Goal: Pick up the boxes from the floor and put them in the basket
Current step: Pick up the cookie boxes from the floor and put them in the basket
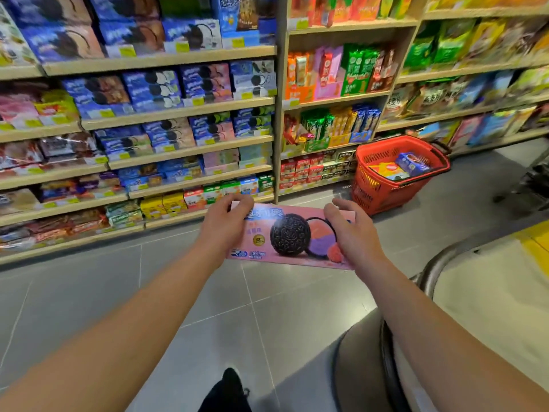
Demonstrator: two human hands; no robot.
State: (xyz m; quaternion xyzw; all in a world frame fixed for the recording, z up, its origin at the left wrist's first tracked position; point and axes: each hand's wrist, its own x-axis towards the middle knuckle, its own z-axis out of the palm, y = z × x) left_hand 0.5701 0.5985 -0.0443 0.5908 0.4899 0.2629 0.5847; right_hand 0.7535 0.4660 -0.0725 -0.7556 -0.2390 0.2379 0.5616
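Pink box: a flat pink biscuit box (pixel 292 236), printed with a dark sandwich biscuit, is held off the floor at the middle of the view, face up and tilted slightly, in front of the lowest shelves.
Left hand: the left hand (pixel 224 227) grips the box's left end, fingers curled over its far edge.
Right hand: the right hand (pixel 353 230) holds the right end, fingers bent over the top face; the thumb is hidden, so how firm the pinch is I cannot tell.
Step in hand: judged from this, the box is lifted and the carry to the basket is not yet done.
Doing it well: keep both ends gripped and the box level, step to the right toward the basket, then lower the box flat or on edge inside the rim before letting go, not dropping it from above.
Shelves: wooden shelves (pixel 190 110) on the left carry rows of blue and pink biscuit boxes; those further right hold green, orange and red packets.
Red basket: a red plastic basket (pixel 383 188) stands on the grey floor (pixel 267 322), well apart from the hands, up and to the right.
Basket contents: a blue box (pixel 413 163) lies tilted on a yellow and red box (pixel 386 171); room seems left.
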